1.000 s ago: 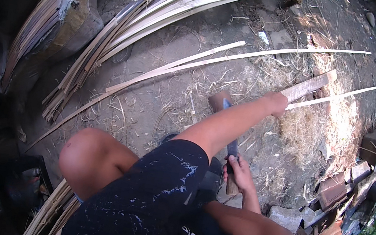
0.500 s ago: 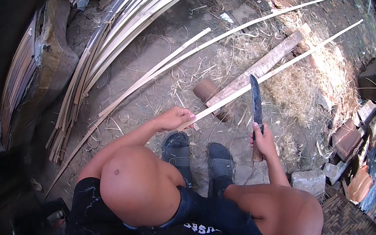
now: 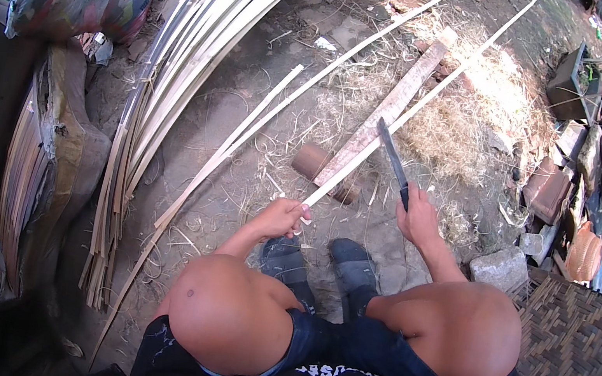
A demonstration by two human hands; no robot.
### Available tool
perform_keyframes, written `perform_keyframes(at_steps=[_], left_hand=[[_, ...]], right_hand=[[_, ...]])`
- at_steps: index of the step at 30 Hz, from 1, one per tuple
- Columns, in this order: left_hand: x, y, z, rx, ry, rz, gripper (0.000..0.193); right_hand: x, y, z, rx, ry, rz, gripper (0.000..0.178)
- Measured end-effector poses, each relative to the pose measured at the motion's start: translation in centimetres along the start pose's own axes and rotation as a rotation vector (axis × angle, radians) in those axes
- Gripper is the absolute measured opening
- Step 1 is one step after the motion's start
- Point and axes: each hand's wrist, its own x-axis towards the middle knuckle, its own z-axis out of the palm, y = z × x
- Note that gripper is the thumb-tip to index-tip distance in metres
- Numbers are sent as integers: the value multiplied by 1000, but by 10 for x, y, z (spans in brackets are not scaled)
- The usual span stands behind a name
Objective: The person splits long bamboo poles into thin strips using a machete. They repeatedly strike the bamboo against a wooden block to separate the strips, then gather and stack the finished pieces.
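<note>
A long, pale bamboo strip runs from my left hand toward the far right. Its near end is gripped by the closed fingers of that hand. My right hand is wrapped around the handle of a long dark-bladed knife. The blade slants up to the left, its tip close to the strip. Under the strip, a flat wooden board lies with its near end on a short brown log. Part of the knife handle is hidden by my fingers.
Thin shavings cover the ground beyond the board. Other strips lie left of my hands, beside a large bundle of strips. A stuffed sack sits far left. At right are a stone block and woven mat.
My right hand has raised the knife handle, and the blade now slants more, with its tip nearer the strip. The whole view has shifted and turned slightly.
</note>
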Motion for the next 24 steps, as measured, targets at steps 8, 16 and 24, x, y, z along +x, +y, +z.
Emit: perform_keyframes(at_steps=[8, 16, 24], left_hand=[[-30, -29, 26, 446, 596, 400, 33], [-43, -47, -2, -453, 49, -108, 41], [-46, -46, -15, -11, 238, 125, 38]], right_hand=[[47, 6, -19, -10, 16, -97, 38], [-12, -36, 18, 64, -102, -403, 32], [22, 9, 1, 78, -37, -254, 37]])
